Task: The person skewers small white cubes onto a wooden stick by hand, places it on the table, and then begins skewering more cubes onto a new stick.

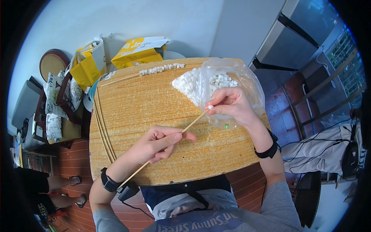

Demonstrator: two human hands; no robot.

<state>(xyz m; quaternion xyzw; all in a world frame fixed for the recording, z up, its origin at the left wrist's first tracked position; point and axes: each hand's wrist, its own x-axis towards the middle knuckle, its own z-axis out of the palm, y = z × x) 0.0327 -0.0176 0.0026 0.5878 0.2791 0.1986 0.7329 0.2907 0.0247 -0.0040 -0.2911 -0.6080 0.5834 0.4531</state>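
Note:
My left hand (160,144) is closed round a long thin wooden skewer (194,120), thumb on top, over the near middle of the table. The skewer slants from my left forearm up to the right. At its upper tip my right hand (233,105) pinches a small white piece (210,107) between thumb and fingers; whether the tip has gone into it I cannot tell. Just beyond, a clear plastic bag (249,79) holds many similar white pieces (188,83). Along the far edge lies another skewer (119,79) with a row of white pieces (160,69) on one end.
Bare skewers (101,127) lie along the left edge of the wooden table (131,108). Behind it stand yellow and white paper bags (137,52). A cushioned chair (63,112) is at the left, another chair (309,100) at the right. Someone's legs (62,189) show at lower left.

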